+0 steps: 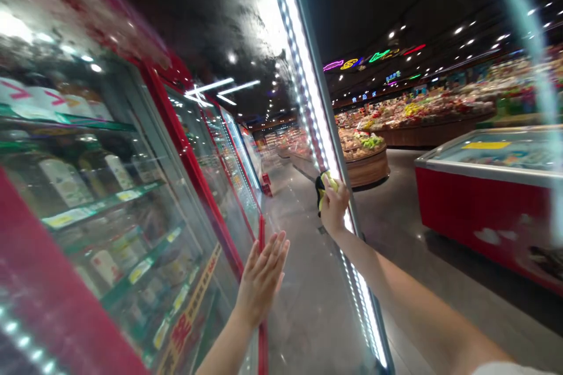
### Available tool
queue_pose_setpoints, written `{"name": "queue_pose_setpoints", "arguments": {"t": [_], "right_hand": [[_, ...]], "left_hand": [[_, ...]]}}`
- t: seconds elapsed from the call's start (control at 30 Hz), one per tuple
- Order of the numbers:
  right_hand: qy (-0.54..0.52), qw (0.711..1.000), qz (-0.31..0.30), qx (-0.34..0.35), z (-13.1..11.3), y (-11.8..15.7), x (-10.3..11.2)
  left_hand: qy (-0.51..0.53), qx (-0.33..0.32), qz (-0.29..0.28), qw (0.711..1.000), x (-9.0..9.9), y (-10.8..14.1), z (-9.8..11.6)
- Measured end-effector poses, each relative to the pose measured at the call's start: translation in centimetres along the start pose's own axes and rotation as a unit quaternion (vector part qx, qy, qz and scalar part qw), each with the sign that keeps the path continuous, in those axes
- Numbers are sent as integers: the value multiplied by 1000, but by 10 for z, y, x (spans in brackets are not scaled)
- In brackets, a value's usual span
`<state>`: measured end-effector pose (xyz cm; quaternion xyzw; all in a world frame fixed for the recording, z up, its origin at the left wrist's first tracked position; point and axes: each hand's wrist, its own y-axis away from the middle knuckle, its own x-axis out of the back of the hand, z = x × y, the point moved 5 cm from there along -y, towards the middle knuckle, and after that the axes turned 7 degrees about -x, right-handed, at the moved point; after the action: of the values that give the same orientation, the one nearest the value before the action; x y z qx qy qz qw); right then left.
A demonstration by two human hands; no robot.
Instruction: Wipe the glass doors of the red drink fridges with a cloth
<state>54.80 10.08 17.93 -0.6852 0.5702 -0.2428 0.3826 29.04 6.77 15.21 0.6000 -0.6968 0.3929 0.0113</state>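
An open glass door (303,281) with a bright LED strip (314,111) along its edge slants across the middle of the view. My right hand (335,202) is closed on a yellow and black cloth (320,190), pressed against the door near the lit edge. To its lower left, my left hand (264,272) is raised flat with its fingers stretched out, near the glass and holding nothing. Left of it stands a red-framed cooler (176,129) with bottles (61,179) on its shelves.
At the right is a red chest freezer (466,205) with a glass top. Round produce stands (367,167) are behind the door. More coolers line the left side, with a small red object (267,184) on the floor.
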Motion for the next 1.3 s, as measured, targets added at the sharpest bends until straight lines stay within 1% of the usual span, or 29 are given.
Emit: {"name": "queue_pose_setpoints", "arguments": {"t": [0.07, 0.13, 0.2, 0.27, 0.3, 0.33, 0.4, 0.47, 0.5, 0.53, 0.6, 0.67, 0.7, 0.77, 0.8, 0.87, 0.93, 0.97, 1.03, 1.1, 1.13, 1.17, 1.23, 1.3], "right_hand": [[12, 1000, -3, 15, -10, -5, -1], [28, 995, -53, 79, -14, 7, 5], [46, 980, -126, 150, -8, 30, 18], [64, 975, -148, 151, 5, 44, 34], [75, 977, -145, 134, 10, 42, 39], [85, 981, -135, 109, 12, 35, 40], [104, 987, -109, 53, 7, 11, 33], [103, 989, -100, 43, -6, -9, 20], [104, 989, -100, 44, -11, -14, 15], [103, 986, -115, 61, -15, -13, 13], [101, 972, -174, 121, -12, 3, 18], [103, 950, -239, 174, 0, 20, 31], [109, 945, -254, 177, 6, 22, 37], [122, 948, -252, 153, 13, 11, 41], [125, 952, -242, 137, 12, 0, 38], [115, 963, -215, 112, -2, -22, 25], [93, 971, -193, 101, -17, -33, 13], [80, 973, -190, 106, -22, -31, 12], [54, 963, -214, 152, -22, -15, 16], [33, 941, -256, 218, -13, 6, 27], [30, 939, -258, 227, -7, 10, 33], [32, 942, -251, 220, -2, 9, 37], [50, 962, -212, 163, 1, -5, 35], [63, 980, -162, 97, -11, -23, 26]], "left_hand": [[10, 5, -5, 1000, 1, 3, 1], [18, 5, -7, 1000, 3, 3, 4], [25, 4, -8, 1000, 7, 3, 6], [32, 8, -14, 999, 10, 3, 8], [35, 11, -19, 999, 12, 2, 9], [38, 14, -25, 999, 13, 2, 9], [43, 18, -35, 998, 13, 2, 11], [47, 20, -42, 998, 13, 2, 12], [50, 20, -46, 998, 13, 2, 12], [53, 21, -50, 997, 13, 2, 13], [60, 27, -63, 996, 12, 1, 13], [71, 32, -82, 994, 12, 1, 14], [78, 32, -93, 992, 11, 2, 14], [90, 31, -111, 989, 11, 4, 14], [93, 30, -116, 988, 11, 5, 13], [91, 31, -120, 988, 12, 9, 12], [82, 32, -119, 989, 15, 13, 10], [77, 33, -119, 989, 17, 15, 10], [71, 37, -125, 989, 21, 19, 10], [69, 46, -130, 988, 26, 23, 10], [69, 50, -130, 988, 28, 24, 10], [68, 54, -128, 988, 30, 26, 10], [67, 60, -120, 989, 33, 29, 10], [63, 67, -115, 989, 34, 31, 11]]}}
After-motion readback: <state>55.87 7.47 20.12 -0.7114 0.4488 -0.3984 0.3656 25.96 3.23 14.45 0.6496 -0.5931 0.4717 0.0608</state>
